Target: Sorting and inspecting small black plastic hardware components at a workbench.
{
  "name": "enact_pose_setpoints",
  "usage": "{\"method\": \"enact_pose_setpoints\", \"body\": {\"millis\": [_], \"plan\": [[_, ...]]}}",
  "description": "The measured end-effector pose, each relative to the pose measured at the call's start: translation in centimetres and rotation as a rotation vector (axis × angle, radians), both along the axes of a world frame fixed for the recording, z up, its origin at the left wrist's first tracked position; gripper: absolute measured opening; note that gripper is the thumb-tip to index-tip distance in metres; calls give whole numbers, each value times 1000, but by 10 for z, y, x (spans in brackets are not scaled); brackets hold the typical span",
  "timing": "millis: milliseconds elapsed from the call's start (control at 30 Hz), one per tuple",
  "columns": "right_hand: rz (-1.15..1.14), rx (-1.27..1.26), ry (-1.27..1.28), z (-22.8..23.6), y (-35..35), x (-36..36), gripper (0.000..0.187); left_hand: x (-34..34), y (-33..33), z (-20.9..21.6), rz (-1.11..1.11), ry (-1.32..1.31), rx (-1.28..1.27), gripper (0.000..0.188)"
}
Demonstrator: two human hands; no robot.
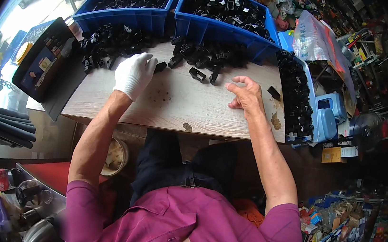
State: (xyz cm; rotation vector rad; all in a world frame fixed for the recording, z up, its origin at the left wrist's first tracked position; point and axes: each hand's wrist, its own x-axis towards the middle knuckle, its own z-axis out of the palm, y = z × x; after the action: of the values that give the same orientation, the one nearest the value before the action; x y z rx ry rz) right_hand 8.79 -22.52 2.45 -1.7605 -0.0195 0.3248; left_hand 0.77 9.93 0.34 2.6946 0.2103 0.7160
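Note:
My left hand (pixel 132 75), in a white knit glove, is over the left-middle of the table with its fingers curled. A small black plastic part (pixel 160 67) sticks out at its fingertips, apparently gripped there. My bare right hand (pixel 247 97) hovers over the table's right side, thumb and fingers apart, holding nothing. Between the hands a black rectangular part with an opening (pixel 198 75) lies on the table, with another black part (pixel 214 77) close to its right. One more small black part (pixel 274 92) rests to the right of my right hand.
Two blue bins (pixel 124 20) (pixel 220 34) of black parts stand along the far edge, with loose heaps (pixel 117 40) (pixel 211 53) before them. A light-blue crate (pixel 311 105) of similar parts adjoins the table (pixel 156 112) at right. A phone-like screen in a dark case (pixel 42 68) leans at left.

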Motion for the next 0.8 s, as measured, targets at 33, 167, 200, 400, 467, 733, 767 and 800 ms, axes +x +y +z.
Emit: {"method": "enact_pose_setpoints", "body": {"millis": [33, 167, 200, 400, 467, 733, 767, 800], "plan": [[24, -35, -5, -1, 7, -1, 52, -4, -4, -6, -6, -158, -45, 25], [22, -69, 41, -4, 29, 0, 49, -15, -17, -11, -137, -148, 136, 15], [31, -68, 46, -3, 37, -2, 49, -16, -18, -13, -128, -142, 138, 15], [79, -219, -119, -7, 64, -2, 48, -18, -24, -12, -164, -200, 121, 16], [82, -279, -122, -8, 70, -1, 48, -17, -27, -8, -158, -147, 128, 21], [90, -544, -105, 3, 87, -5, 40, -13, -33, -11, -219, -149, 79, 19], [84, -537, -135, 1, 85, -5, 38, -13, -34, -10, -222, -158, 30, 21], [81, -529, -165, 1, 85, -6, 37, -14, -35, -10, -222, -166, -18, 24]]}}
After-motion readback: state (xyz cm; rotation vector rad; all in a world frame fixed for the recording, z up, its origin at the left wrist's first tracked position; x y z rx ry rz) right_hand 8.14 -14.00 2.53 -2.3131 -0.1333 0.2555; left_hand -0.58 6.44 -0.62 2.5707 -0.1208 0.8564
